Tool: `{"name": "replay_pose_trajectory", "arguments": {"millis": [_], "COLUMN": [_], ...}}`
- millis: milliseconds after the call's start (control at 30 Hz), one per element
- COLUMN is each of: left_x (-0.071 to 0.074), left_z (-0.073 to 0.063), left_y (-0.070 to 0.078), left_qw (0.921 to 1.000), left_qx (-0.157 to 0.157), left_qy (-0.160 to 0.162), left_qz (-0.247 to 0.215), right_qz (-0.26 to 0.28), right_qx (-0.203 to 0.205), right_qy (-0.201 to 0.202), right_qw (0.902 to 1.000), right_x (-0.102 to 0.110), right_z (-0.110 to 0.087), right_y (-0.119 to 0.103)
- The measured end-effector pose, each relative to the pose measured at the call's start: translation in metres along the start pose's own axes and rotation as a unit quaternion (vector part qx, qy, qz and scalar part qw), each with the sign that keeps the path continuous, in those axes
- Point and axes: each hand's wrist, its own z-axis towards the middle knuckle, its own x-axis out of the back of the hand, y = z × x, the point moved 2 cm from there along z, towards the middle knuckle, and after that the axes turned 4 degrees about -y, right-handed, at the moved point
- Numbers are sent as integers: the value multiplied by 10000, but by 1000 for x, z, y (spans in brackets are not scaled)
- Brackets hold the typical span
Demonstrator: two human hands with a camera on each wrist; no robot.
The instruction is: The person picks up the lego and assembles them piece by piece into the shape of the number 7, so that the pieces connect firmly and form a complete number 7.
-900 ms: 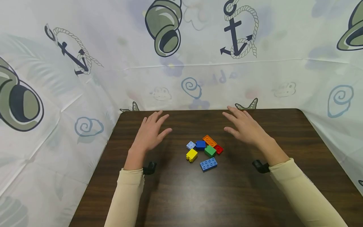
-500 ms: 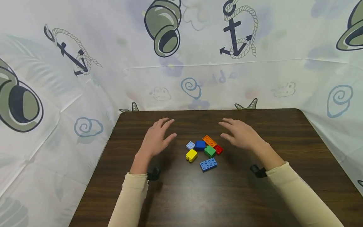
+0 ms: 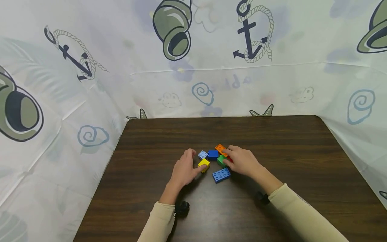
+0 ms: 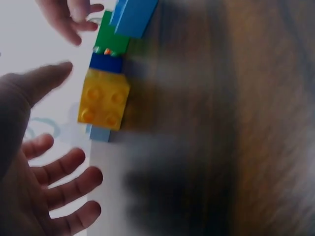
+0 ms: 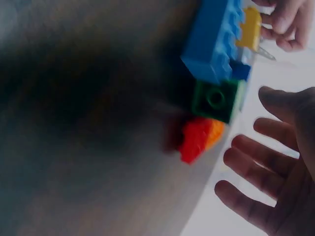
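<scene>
Dark brown, wood-grained table (image 3: 220,211) with rounded far corners. Behind its far edge and beyond its left and right edges, creased white cloth (image 3: 217,43), printed with navy anchors (image 3: 248,40), olive shapes (image 3: 173,27), blue spirals (image 3: 203,93) and starfish (image 3: 263,112) cut off by the far edge. Soft, pale sheen (image 3: 205,198) toward the table's middle.

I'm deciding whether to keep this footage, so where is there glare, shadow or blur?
Head view: fairly sharp, soft glare on the table, shadows by the left hand and right hand; left wrist view: tabletop blurred, yellow block with readable studs; right wrist view: dim, red block soft-edged.
</scene>
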Motion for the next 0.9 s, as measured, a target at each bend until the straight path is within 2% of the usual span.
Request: {"name": "replay_pose_trajectory", "arguments": {"millis": [200, 400, 567, 667, 900], "left_x": [-11, -16, -17, -17, -12], "left_z": [-1, -4, -4, -4, -2], "left_y": [5, 5, 4, 3, 6], "left_qw": [9998, 9999, 9994, 9994, 9995], "left_qx": [154, 52, -121, -122, -242], "left_qy": [-94, -79, 94, 135, 195], "left_qz": [-20, 132, 305, 290, 3], "right_qz": [66, 125, 178, 250, 486], "right_qx": [-197, -351, -373, -360, -594], "right_qy": [-17, -45, 104, 115, 115], "right_qw": [9998, 9993, 9991, 9990, 9970], "right_x": [-15, -21, -23, -24, -23], "right_z": [1, 2, 1, 2, 2], "right_y": [-9, -13, -13, -13, -10]}}
